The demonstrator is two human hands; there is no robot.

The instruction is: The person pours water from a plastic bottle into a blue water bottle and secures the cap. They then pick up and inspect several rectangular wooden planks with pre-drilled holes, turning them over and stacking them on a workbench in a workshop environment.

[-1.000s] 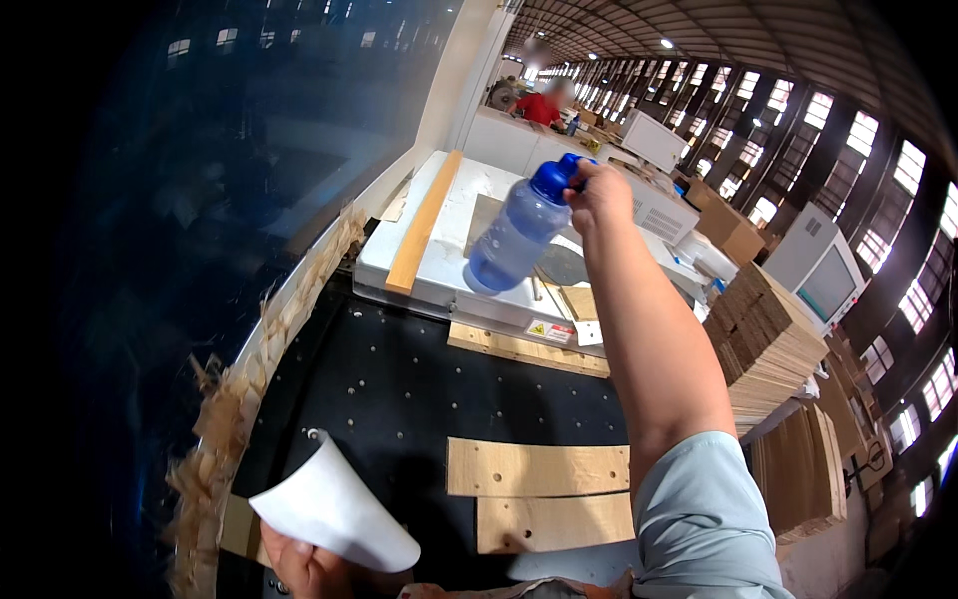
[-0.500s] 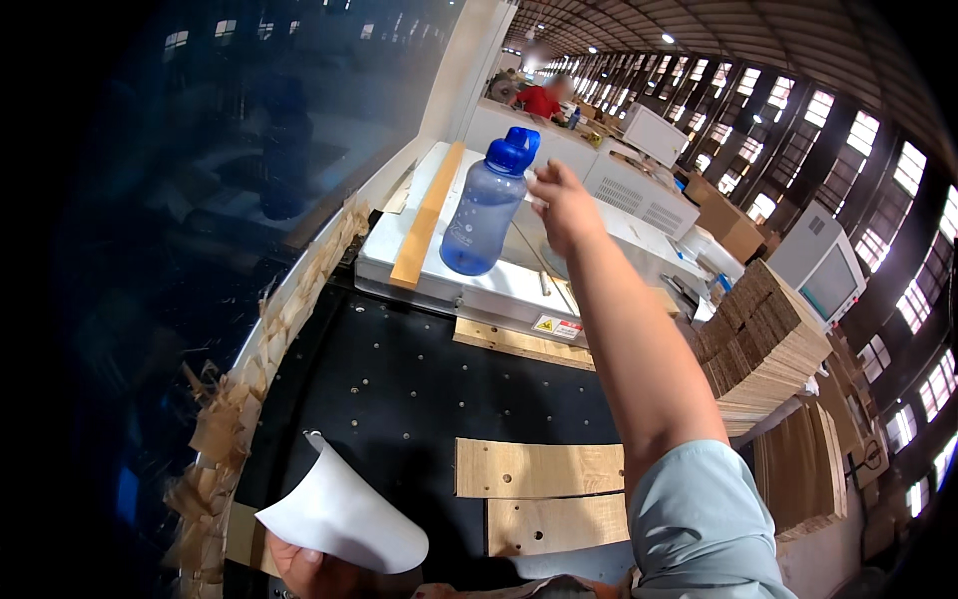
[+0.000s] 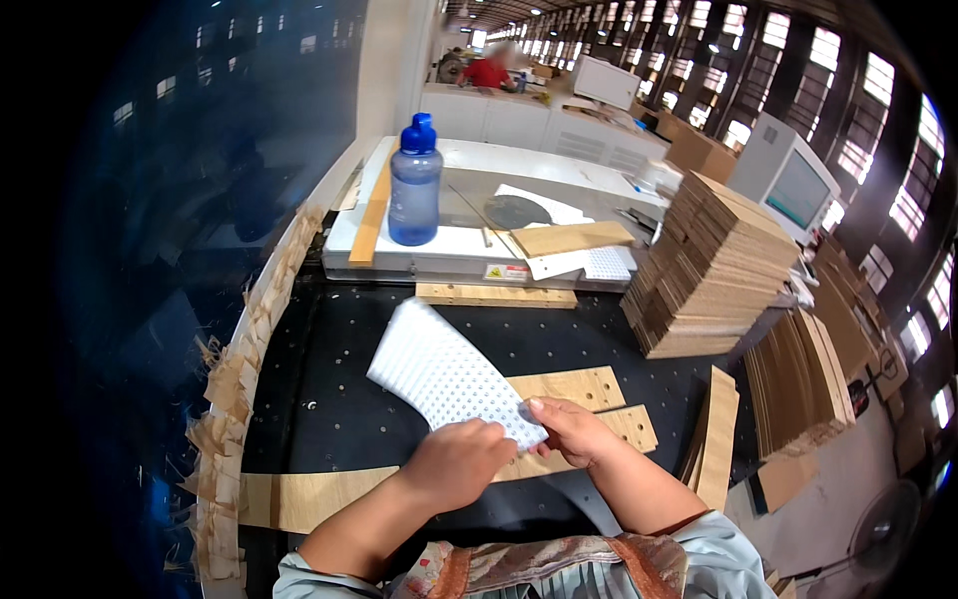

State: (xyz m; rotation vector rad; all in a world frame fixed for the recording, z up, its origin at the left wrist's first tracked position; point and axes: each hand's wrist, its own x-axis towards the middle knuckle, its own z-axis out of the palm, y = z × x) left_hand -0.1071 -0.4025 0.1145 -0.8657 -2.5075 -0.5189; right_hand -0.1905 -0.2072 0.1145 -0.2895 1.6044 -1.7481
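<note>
Both my hands are together over the black table, at the near end of a white sheet with rows of small dots (image 3: 454, 384). The sheet bends upward and away from me, its far end raised. My left hand (image 3: 462, 461) is closed on the sheet's near edge, knuckles up. My right hand (image 3: 574, 431) pinches the near right corner between thumb and fingers. Beneath and just beyond them lie light wooden strips with drilled holes (image 3: 566, 387), partly covered by the sheet and hands. Another wooden strip (image 3: 299, 499) lies by my left forearm.
A blue water bottle (image 3: 415, 195) stands on a white machine ledge (image 3: 459, 262). A wooden piece (image 3: 574, 238) and more dotted sheets (image 3: 606, 264) lie there too. Stacked boards (image 3: 714, 270) rise at the right, with a monitor (image 3: 788, 180) behind. A person in red sits far off.
My right arm has drawn back from near the bottle to the sheet. My left hand has moved right with the sheet, which now shows its dotted side. The view has shifted.
</note>
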